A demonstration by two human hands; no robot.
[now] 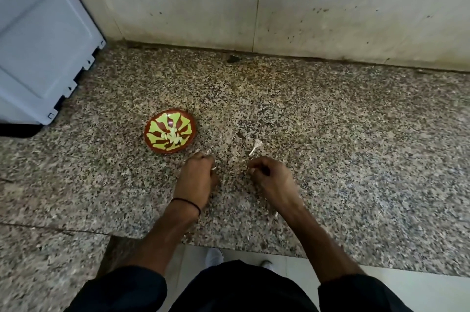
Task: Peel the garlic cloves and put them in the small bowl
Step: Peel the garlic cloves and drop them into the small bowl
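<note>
The left hand is curled, pinching a pale sliver, clove or skin unclear; the right hand is curled, contents cannot be told. The small bowl just beyond, on the surface, holds peeled cloves. Judged light, firm, slippery: pinch endwise.

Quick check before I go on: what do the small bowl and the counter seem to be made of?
Small bowl: probably glazed earthenware or ceramic, brown with a painted yellow-green pattern and glossy highlights on its inner wall; melamine is possible. Counter: polished granite-like stone, with a speckled grain and a faint sheen.
</note>
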